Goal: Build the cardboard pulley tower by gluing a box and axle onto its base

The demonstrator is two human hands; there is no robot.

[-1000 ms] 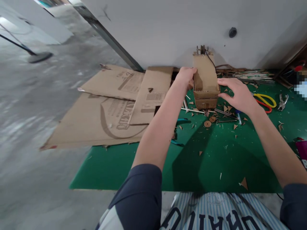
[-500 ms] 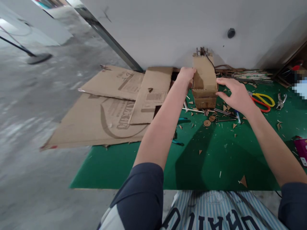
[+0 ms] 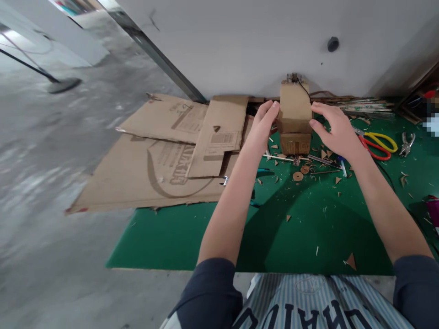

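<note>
A small cardboard box model [image 3: 295, 107] stands near the wall at the back of the green table [image 3: 164, 242]. Its top end carries a brown bundle of small parts [image 3: 294, 78], and a thin black wire runs down from there. At the model's left side is my left hand [image 3: 263, 123], fingers bent against the edge, some of them hidden behind it. My right hand [image 3: 334, 128] grips the opposite side, with fingertips and thumb at the cardboard edge. Two round cardboard discs [image 3: 297, 176] lie just in front of the model.
Flat cardboard sheets [image 3: 171, 169] cover the table's left part and overhang its edge. Red-and-yellow-handled scissors [image 3: 380, 142] and pliers [image 3: 407, 144] lie on the right. Thin sticks [image 3: 365, 106] are piled along the wall. Cardboard scraps and a teal-handled tool [image 3: 264, 172] are scattered about.
The model's upper end has come down a little and its sloping top has changed tilt. My left hand has turned, showing more of its thumb. The view has shifted slightly.
</note>
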